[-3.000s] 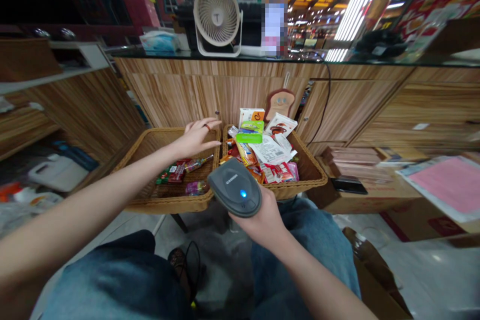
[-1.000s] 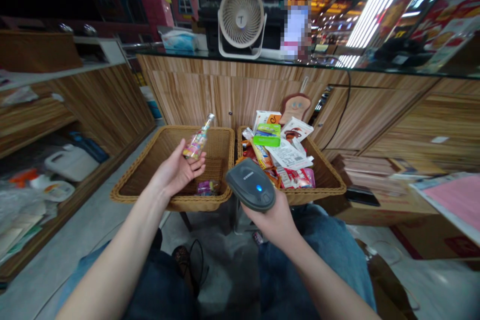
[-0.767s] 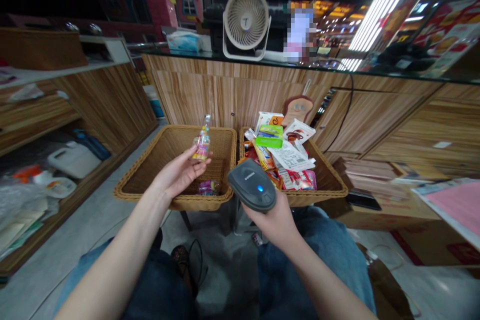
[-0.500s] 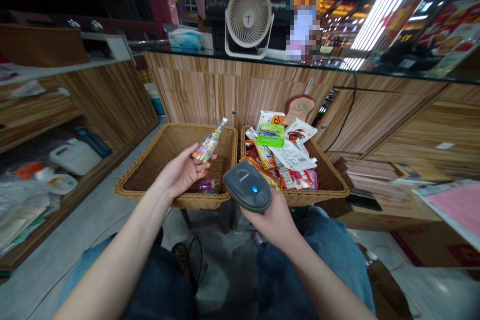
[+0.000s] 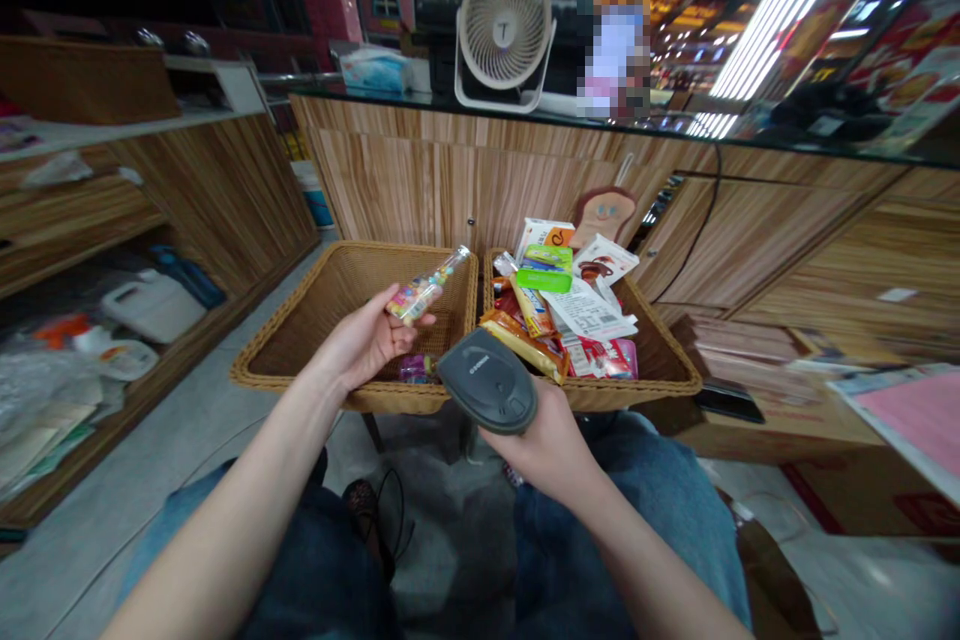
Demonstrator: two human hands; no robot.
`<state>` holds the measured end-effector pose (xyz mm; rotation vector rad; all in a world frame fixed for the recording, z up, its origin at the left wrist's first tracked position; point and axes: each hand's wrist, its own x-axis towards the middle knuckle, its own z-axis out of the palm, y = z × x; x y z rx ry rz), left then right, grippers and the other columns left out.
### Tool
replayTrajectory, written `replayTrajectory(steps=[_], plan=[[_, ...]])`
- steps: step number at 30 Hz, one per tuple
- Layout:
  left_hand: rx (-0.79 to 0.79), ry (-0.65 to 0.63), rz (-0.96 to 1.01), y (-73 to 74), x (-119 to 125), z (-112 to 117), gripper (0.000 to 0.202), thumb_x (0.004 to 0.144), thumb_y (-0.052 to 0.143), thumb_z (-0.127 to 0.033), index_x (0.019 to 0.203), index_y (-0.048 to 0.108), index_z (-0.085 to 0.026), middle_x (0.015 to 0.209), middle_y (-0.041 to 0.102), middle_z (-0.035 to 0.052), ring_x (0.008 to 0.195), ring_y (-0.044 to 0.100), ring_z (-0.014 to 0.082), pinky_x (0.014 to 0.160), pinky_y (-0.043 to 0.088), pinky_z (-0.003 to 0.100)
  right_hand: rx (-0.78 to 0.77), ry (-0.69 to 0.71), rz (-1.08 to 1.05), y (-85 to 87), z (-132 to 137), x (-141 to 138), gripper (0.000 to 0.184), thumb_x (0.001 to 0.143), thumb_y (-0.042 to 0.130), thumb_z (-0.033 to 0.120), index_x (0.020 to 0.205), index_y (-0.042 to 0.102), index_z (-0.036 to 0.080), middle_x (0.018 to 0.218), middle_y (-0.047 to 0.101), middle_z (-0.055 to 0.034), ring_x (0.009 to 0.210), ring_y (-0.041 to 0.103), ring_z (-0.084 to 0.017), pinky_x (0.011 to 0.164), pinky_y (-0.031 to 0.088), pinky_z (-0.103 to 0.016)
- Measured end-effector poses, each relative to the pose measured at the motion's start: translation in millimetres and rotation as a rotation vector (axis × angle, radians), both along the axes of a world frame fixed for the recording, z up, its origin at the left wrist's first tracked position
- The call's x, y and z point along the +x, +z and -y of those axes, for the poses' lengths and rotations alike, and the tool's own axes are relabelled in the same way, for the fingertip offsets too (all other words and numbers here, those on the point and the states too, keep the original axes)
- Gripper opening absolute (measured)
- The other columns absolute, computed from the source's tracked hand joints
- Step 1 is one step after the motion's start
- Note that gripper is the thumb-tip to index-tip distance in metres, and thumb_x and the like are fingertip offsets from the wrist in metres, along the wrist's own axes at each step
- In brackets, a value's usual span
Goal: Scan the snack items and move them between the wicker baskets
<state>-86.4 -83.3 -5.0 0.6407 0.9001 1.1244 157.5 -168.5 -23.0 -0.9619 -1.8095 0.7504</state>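
Note:
My left hand is shut on a small clear bottle of colourful candy, which tilts up to the right above a wicker basket. A small purple packet lies in that basket just below the hand. My right hand grips a grey handheld barcode scanner, its head pointing up and left. The scanner hangs over the front rim of a second wicker basket, heaped with snack packets and a white paper sheet. An orange-yellow packet lies close beyond the scanner.
Wood-veneer cabinets stand behind the baskets, below a glass counter holding a white fan. Left are shelves with a white jug. Right are a phone and stacked papers. My jeans-covered knees lie below.
The bottle has turned from nearly upright to tilting rightward in my left hand. The scanner has shifted left and tilted, and its blue light no longer shows.

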Motion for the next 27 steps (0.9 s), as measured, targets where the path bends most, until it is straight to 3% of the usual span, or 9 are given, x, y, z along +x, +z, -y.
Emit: replayTrajectory(steps=[4,8,11,14,19,24,27], plan=[[0.024,-0.006,-0.019,-1.7,0.8,-0.2,0.042,0.11,0.039,-0.033,0.125,0.066,-0.005,0.089,0.078,0.0182,0.046,0.056,0.0079,0.045,0.049,0.016,-0.01,-0.014,0.004,-0.8,0.8,1.6,0.006,0.08,0.072,0.02,0.083,0.066,0.02,0.081,0.076,-0.0056,0.074,0.071,-0.022,0.069,0.054,-0.028],[0.116,0.025,-0.082,-4.4,7.6,-0.3,0.031,0.105,0.053,-0.031,0.118,0.067,-0.006,0.091,0.079,0.0174,0.049,0.057,0.0074,0.049,0.051,0.016,-0.011,0.012,-0.019,1.0,3.2,1.3,0.008,0.08,0.072,0.02,0.086,0.066,0.02,0.085,0.077,-0.0051,0.076,0.072,-0.021,0.072,0.055,-0.028],[0.169,0.035,-0.139,-4.7,16.6,0.6,0.023,0.097,0.067,-0.029,0.112,0.065,-0.011,0.091,0.079,0.0137,0.054,0.064,0.0094,0.052,0.053,0.017,0.001,0.026,-0.032,2.1,4.9,1.5,0.012,0.08,0.073,0.019,0.09,0.067,0.02,0.088,0.077,-0.0046,0.078,0.072,-0.021,0.075,0.056,-0.027],[0.2,0.027,-0.194,-2.9,29.6,0.7,0.029,0.089,0.078,-0.031,0.108,0.062,-0.017,0.087,0.077,0.0072,0.056,0.066,0.0104,0.052,0.052,0.017,0.019,0.029,-0.065,3.4,6.1,3.4,0.014,0.08,0.075,0.02,0.092,0.067,0.02,0.089,0.077,-0.004,0.078,0.072,-0.02,0.076,0.057,-0.027],[0.265,-0.107,-0.199,12.7,68.4,-8.5,0.033,0.085,0.082,-0.034,0.107,0.063,-0.019,0.08,0.072,0.0003,0.056,0.066,0.0096,0.051,0.051,0.016,0.073,0.007,-0.102,6.4,8.4,9.6,0.015,0.078,0.075,0.022,0.089,0.065,0.022,0.084,0.075,-0.0028,0.074,0.07,-0.019,0.071,0.057,-0.026],[0.278,-0.284,-0.215,39.5,125.0,-31.8,0.023,0.091,0.078,-0.031,0.102,0.063,-0.017,0.078,0.073,0.0025,0.057,0.067,0.0096,0.054,0.053,0.018,0.144,-0.022,-0.108,8.0,10.4,14.9,0.015,0.078,0.075,0.025,0.084,0.061,0.022,0.077,0.07,-0.0024,0.068,0.067,-0.019,0.064,0.056,-0.026],[0.281,-0.408,-0.202,50.1,153.7,-42.4,0.02,0.093,0.076,-0.029,0.102,0.066,-0.014,0.083,0.075,0.0063,0.065,0.072,0.0123,0.065,0.058,0.022,0.173,-0.027,-0.114,10.0,10.0,16.9,0.016,0.08,0.074,0.026,0.082,0.058,0.023,0.075,0.068,-0.002,0.067,0.066,-0.019,0.063,0.055,-0.026]])
